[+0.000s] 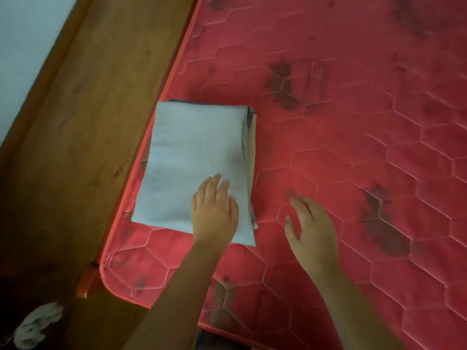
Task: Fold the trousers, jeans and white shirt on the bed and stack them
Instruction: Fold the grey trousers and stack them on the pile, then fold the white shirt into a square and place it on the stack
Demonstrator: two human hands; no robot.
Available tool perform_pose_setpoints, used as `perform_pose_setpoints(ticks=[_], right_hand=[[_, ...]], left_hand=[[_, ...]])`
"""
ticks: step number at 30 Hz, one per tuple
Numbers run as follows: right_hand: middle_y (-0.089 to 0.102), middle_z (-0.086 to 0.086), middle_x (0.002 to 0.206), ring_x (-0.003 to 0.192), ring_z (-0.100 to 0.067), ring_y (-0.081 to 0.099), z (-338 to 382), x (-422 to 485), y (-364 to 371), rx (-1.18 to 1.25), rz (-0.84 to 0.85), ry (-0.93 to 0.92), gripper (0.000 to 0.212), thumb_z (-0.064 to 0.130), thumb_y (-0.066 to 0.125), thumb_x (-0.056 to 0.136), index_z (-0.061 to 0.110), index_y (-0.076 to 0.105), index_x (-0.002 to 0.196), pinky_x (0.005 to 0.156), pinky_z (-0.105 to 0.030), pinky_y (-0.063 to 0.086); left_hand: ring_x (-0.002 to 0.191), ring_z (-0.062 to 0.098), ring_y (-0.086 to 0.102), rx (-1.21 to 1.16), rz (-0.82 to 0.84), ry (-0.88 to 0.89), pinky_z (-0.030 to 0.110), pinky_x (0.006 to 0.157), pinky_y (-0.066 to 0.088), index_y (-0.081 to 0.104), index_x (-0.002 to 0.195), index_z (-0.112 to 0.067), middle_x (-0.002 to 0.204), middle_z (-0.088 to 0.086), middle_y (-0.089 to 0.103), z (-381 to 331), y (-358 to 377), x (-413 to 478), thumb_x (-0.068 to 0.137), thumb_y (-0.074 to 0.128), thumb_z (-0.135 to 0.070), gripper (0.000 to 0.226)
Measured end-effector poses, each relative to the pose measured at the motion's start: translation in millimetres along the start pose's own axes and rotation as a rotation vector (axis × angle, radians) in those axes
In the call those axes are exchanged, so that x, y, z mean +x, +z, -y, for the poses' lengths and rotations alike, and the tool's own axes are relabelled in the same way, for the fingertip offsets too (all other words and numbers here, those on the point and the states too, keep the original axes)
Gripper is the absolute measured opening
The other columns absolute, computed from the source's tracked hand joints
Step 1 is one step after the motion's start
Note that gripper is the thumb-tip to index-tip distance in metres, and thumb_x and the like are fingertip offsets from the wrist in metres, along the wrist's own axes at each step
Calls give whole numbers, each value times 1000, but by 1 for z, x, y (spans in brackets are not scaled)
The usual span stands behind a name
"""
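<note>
A folded white shirt [192, 160] lies on top of a stack near the left edge of the red quilted mattress [353, 147]. Under it, a dark blue edge of the jeans [249, 114] and a beige strip of the trousers [253, 147] peek out along the right side. My left hand [214, 210] rests flat on the shirt's near right corner, fingers straight. My right hand [313, 223] hovers just right of the stack above the mattress, fingers spread and holding nothing.
A brown wooden bed frame [88, 122] runs along the mattress's left side, with a pale wall [22, 46] beyond it. A crumpled white cloth [38, 324] lies low at the bottom left, off the bed.
</note>
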State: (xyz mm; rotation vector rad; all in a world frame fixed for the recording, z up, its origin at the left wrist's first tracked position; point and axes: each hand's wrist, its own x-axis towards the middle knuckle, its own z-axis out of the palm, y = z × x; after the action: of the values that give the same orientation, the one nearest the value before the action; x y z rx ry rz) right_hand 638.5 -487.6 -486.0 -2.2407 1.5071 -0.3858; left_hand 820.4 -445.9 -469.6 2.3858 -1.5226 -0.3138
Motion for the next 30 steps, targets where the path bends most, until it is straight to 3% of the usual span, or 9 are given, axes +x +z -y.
perform_pose_setpoints(ticks=[2, 4, 10, 18, 24, 30], right_hand=[[63, -13, 113, 103, -28, 61, -28, -14, -22, 14, -45, 74, 37, 25, 46, 86, 4, 64, 111, 87, -37, 48], [63, -13, 114, 104, -29, 60, -60, -31, -43, 31, -74, 166, 32, 19, 57, 85, 4, 63, 112, 86, -43, 52], [62, -11, 116, 106, -33, 59, -153, -87, -107, -3, -117, 418, 34, 16, 61, 82, 7, 62, 115, 83, -50, 52], [66, -13, 107, 93, -35, 63, -256, -169, -178, -49, -280, 601, 44, 32, 41, 80, 5, 65, 105, 74, -47, 55], [64, -13, 112, 102, -36, 60, -335, -229, -211, -44, -315, 774, 39, 27, 50, 80, 5, 64, 110, 85, -48, 51], [62, -13, 114, 106, -35, 57, -389, -225, -240, 39, -372, 833, 37, 18, 65, 81, 5, 60, 115, 89, -44, 46]], left_hand=[[103, 35, 60, -52, 11, 70, 45, 86, 48, 65, 104, -3, 114, 15, 63, -45, 10, -5, 83, 41, -23, 37], [101, 33, 61, -94, 32, 130, 43, 85, 48, 66, 103, -4, 112, 13, 64, -88, 22, -12, 84, 41, -23, 36], [99, 27, 63, -72, 218, 292, 39, 82, 51, 66, 102, -8, 110, 9, 66, -206, 55, -52, 84, 38, -25, 38], [95, 29, 64, 13, 400, 446, 41, 77, 54, 66, 102, -4, 104, 11, 67, -310, 96, -112, 83, 38, -25, 40], [98, 28, 63, 17, 415, 627, 39, 83, 51, 65, 104, -4, 105, 11, 66, -386, 126, -146, 84, 36, -25, 41], [95, 30, 63, -39, 372, 645, 40, 81, 52, 64, 105, -1, 105, 12, 66, -430, 143, -163, 86, 39, -23, 39]])
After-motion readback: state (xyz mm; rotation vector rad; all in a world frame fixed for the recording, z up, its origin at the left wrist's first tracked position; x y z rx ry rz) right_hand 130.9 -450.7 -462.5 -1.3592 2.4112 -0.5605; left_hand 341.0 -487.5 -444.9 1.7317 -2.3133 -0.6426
